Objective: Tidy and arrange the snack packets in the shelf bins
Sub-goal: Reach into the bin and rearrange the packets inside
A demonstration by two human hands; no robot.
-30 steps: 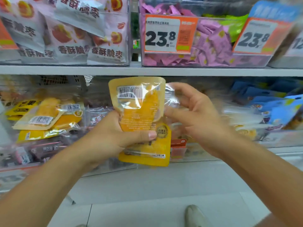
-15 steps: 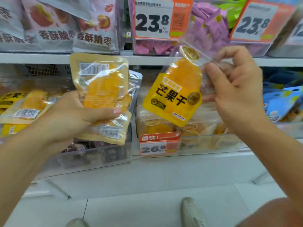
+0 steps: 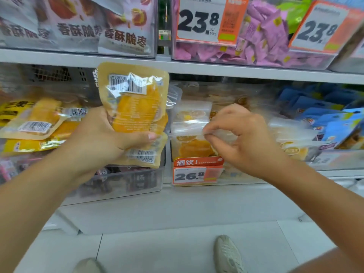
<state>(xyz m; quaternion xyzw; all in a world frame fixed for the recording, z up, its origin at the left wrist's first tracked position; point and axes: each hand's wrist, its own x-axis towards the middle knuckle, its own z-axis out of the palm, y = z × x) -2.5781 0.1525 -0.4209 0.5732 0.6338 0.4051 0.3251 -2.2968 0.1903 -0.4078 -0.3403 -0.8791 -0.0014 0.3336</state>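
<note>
A long grey shelf (image 3: 197, 70) runs across the top, and clear bins sit on it and under it. On top at the left is a bin of white and pink bags (image 3: 78, 26) with big dark writing. Next to it on the right is a bin full of small purple packets (image 3: 262, 38), with a price tag (image 3: 204, 21) that says 23.8 on its front. Under the shelf, a clear middle bin (image 3: 197, 134) holds see-through packets with orange fruit inside, and a red and white price sign (image 3: 197, 171) saying 26.8 is stuck on its front. To the left is a bin with yellow mango packets (image 3: 33, 123) lying flat, and below them a low bin of dark packets (image 3: 126, 180). Far right are blue packets (image 3: 325, 119). The left hand (image 3: 98, 140) grips a small stack of yellow mango packets (image 3: 136, 107), held up in front of the shelf with the barcode side facing us; the thumb presses across the front and the fingers are curled behind. The right hand (image 3: 242, 138) is at the front of the middle bin, and its thumb and fingers pinch the top edge of a clear packet (image 3: 220, 134) there; this part is blurry, so it may be sitting in the bin or just above it. Two light shoes (image 3: 226, 253) show on the white floor at the bottom.
</note>
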